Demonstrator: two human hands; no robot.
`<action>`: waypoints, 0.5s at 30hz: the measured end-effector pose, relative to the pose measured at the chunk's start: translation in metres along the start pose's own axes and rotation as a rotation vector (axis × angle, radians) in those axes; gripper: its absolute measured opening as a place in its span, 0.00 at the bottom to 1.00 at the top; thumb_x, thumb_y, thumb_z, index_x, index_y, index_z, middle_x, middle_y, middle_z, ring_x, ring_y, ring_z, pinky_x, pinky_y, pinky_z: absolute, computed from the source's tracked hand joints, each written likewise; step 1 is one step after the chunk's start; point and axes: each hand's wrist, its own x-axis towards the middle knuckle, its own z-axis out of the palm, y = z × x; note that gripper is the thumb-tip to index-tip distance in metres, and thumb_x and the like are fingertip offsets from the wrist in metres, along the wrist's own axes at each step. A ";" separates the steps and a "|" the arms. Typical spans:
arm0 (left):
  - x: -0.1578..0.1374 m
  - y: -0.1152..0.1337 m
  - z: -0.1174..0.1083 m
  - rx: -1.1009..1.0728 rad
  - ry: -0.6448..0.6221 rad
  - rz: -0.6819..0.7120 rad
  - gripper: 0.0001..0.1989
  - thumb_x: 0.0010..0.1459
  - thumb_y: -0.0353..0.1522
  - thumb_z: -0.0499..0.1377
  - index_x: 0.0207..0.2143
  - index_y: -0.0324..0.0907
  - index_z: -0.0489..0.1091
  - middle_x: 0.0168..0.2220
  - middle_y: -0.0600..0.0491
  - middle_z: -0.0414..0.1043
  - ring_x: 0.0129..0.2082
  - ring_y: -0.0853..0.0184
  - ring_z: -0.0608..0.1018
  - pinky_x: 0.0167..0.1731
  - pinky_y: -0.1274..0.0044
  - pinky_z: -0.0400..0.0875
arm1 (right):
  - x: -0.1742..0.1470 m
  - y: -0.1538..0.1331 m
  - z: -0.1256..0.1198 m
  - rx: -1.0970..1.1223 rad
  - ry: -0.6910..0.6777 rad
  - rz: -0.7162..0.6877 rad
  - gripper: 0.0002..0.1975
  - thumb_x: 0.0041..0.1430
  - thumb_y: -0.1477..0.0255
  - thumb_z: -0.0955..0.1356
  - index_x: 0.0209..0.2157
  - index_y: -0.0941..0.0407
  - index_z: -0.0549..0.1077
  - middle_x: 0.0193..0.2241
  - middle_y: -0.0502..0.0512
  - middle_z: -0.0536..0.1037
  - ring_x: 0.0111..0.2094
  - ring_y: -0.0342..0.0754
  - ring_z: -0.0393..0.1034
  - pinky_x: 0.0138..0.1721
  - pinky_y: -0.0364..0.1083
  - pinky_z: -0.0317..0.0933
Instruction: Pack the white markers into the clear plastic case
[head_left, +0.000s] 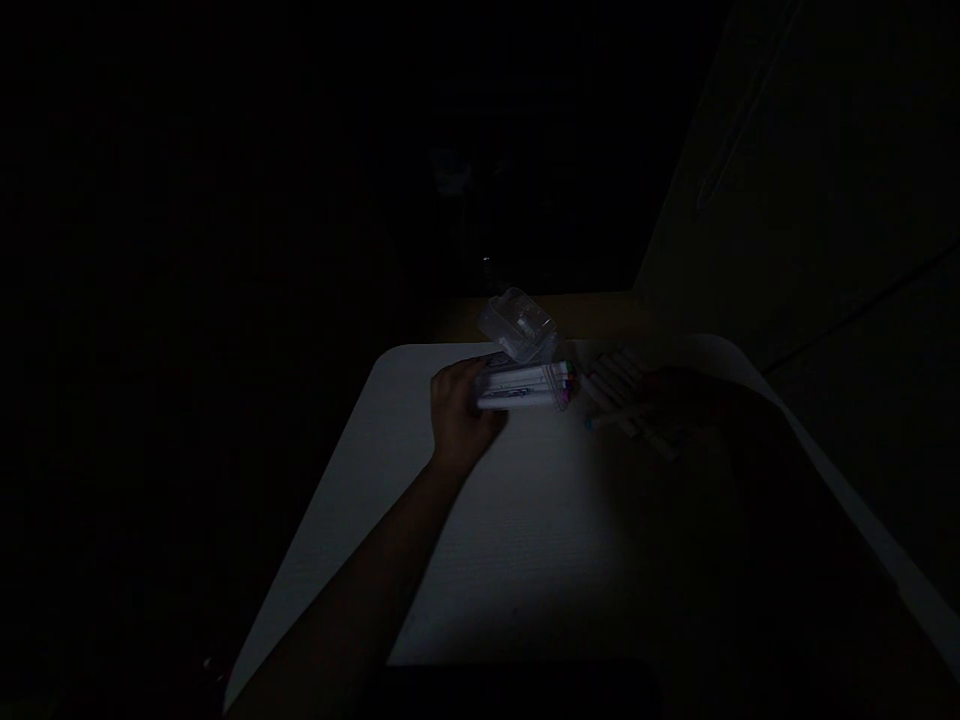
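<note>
My left hand (pixel 459 415) is wrapped round the near end of a clear case of markers (pixel 517 388) that lies on its side. White marker barrels fill the case, and their coloured ends show at its right end. In deep shadow, my right hand (pixel 679 395) is closed on a single pale marker (pixel 619 414) with a blue tip pointing left toward the case. Under and around that hand lie several loose markers (pixel 616 372) on the table. A transparent plastic container (pixel 519 325) sits tilted just behind the case.
The white table (pixel 517 540) has rounded far corners, and my right arm's shadow covers much of its right side. A wall (pixel 840 200) with a dark cable (pixel 862 312) rises at the right. Beyond the table, most of the room is too dark to make out.
</note>
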 end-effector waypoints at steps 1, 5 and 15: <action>0.000 0.000 0.000 0.002 -0.001 0.001 0.24 0.49 0.38 0.58 0.49 0.44 0.64 0.47 0.47 0.70 0.48 0.59 0.70 0.50 0.65 0.61 | 0.001 0.001 -0.001 -0.008 -0.020 -0.002 0.22 0.67 0.65 0.52 0.43 0.63 0.70 0.37 0.55 0.71 0.41 0.40 0.68 0.42 0.43 0.65; 0.000 0.000 -0.001 0.010 -0.003 -0.003 0.24 0.50 0.38 0.58 0.50 0.44 0.64 0.47 0.47 0.70 0.48 0.58 0.70 0.49 0.65 0.62 | 0.002 0.000 -0.002 -0.032 -0.062 -0.006 0.23 0.67 0.65 0.50 0.43 0.63 0.70 0.38 0.55 0.70 0.43 0.41 0.68 0.43 0.43 0.65; -0.003 0.000 0.001 0.009 -0.009 -0.025 0.24 0.49 0.39 0.58 0.50 0.45 0.64 0.47 0.47 0.70 0.48 0.58 0.70 0.49 0.65 0.62 | 0.002 -0.002 0.000 -0.015 0.104 0.005 0.21 0.67 0.64 0.54 0.43 0.62 0.70 0.39 0.55 0.71 0.43 0.42 0.67 0.44 0.44 0.65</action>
